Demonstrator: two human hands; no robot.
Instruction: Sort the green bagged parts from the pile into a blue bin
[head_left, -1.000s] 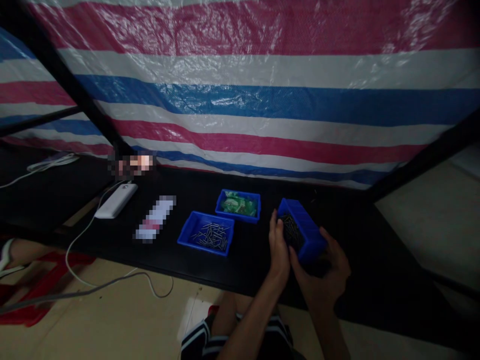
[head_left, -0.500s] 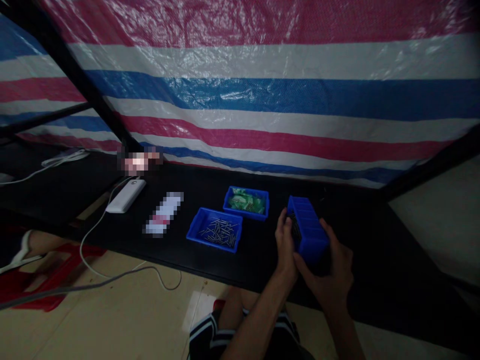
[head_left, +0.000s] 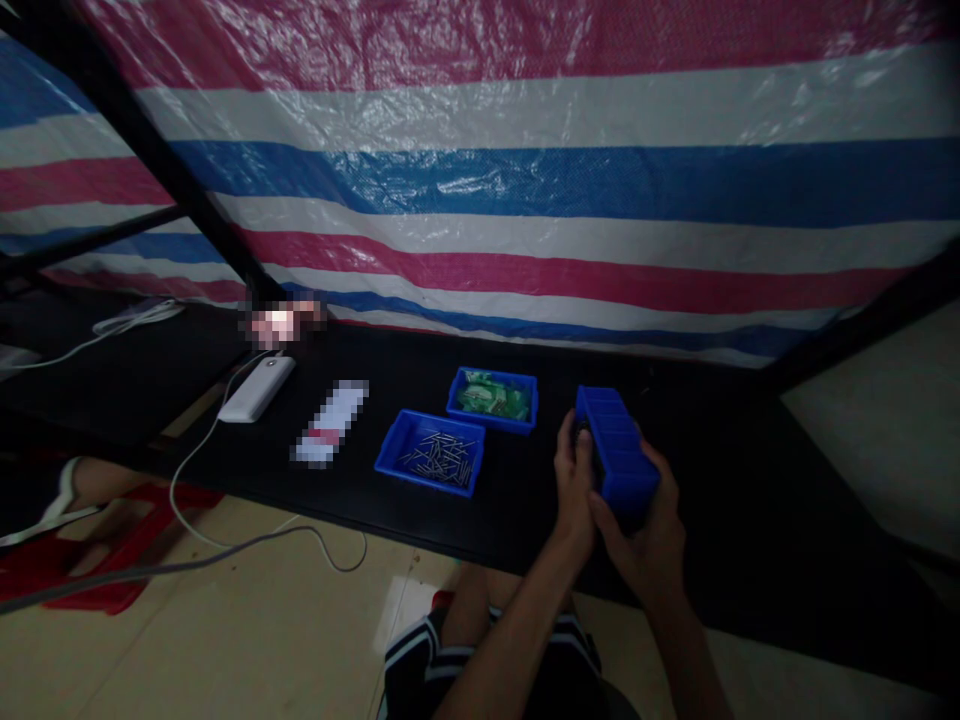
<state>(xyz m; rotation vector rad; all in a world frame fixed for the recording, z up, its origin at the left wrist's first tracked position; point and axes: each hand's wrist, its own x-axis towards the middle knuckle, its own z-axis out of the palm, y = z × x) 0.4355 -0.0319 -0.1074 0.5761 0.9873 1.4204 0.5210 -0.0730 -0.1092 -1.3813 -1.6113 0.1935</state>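
Observation:
A blue plastic bin (head_left: 619, 450) is tipped on its side at the right of the black table, its mouth turned left. My right hand (head_left: 652, 535) grips its right side and near end, thumb along the near edge. Against the open mouth lies my left hand (head_left: 574, 485), fingers curled over the rim and thumb partly inside; it helps hold the bin. The bin's contents are mostly hidden by that hand. To the left, a blue tray (head_left: 391, 458) holds many thin metal screws or nails (head_left: 442, 458). Behind it, another blue tray (head_left: 530, 420) contains small green plastic packets (head_left: 491, 398).
A white power bank (head_left: 257, 390) with a cable and a blurred-out flat item (head_left: 330, 425) lie on the black table (head_left: 315, 500). Striped plastic sheeting (head_left: 525, 190) hangs behind. Another person's leg (head_left: 105, 480) and a red stool (head_left: 112, 560) are at lower left.
The bin's mouth has turned slightly more away from view, hiding its dark contents. My right hand has drawn in closer around it. The view has shifted slightly.

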